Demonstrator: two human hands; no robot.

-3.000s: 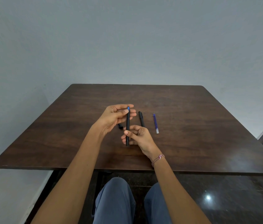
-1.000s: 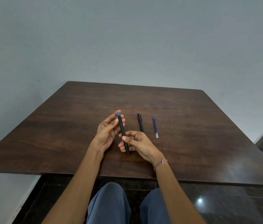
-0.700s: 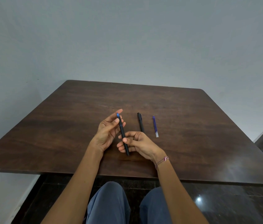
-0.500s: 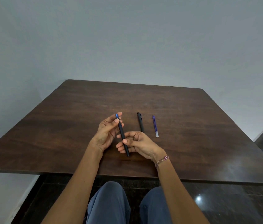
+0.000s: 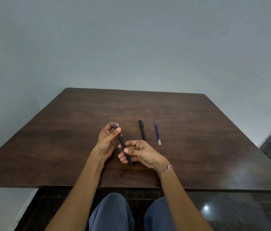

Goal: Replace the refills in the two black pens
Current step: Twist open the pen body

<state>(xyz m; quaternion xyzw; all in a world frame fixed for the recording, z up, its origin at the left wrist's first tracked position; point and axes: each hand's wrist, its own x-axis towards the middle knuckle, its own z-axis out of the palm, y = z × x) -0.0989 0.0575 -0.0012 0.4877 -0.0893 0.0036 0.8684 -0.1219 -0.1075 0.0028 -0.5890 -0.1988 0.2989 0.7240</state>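
1. Big brown wood counter (image 5: 198,130), with the loose bits lying near its middle.
2. Curled left hand (image 5: 105,142): wrapped round the top of the first pen (image 5: 124,147), thumb and finger pinching just under its tip. Looks like the refill swap on this pen, so about the first half of the job. Cannot tell if the inside part is going in or coming out.
3. Pinching right hand (image 5: 139,152): clamped on the low part of the same pen, thumb on top, fingers under. Thin bracelet (image 5: 164,169) on that wrist. Next move likely needs a firm hold here and a slow, straight push or pull from the other side, with no bending. After that, the same job on the other pen.
4. About the first pen: black and thin, held up off the counter between both hands, tilted with its top leaning away and left. Tiny ridges at the low end, like a screw part.
5. Black second pen (image 5: 142,132): flat on the counter just behind the right hand, near end hidden by it. Looks closed.
6. Thin blue refill (image 5: 157,133): flat on the counter, just beside the second pen, not touching. Clear at the near end.
7. Tiny blue end (image 5: 115,125): poking out of the first pen's top, most likely a refill inside.
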